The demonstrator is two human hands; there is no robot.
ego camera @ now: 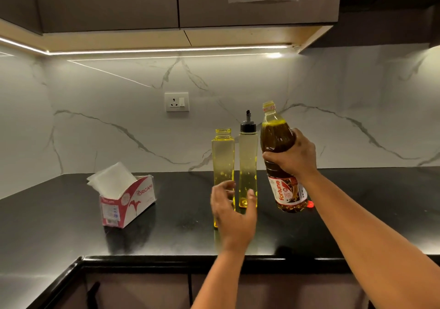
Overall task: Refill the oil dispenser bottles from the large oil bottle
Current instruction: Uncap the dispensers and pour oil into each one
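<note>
While the large oil bottle [282, 156] is gripped at its shoulder by the right hand [294, 157] and held off the black counter [166, 225], its long axis is kept near upright, neck uppermost and tilted slightly left. Its open neck is seen just right of, and above, two dispenser bottles. The uncapped dispenser bottle [223, 161] is stood on the counter to the left; the capped dispenser bottle [248, 163], fitted with a black pour spout, is set between it and the large bottle. The left hand [232, 213] is spread open around the uncapped bottle's base, nothing yet clasped. Label read: "fortune". On the tissue box [128, 200]: "ORIGAMI".
</note>
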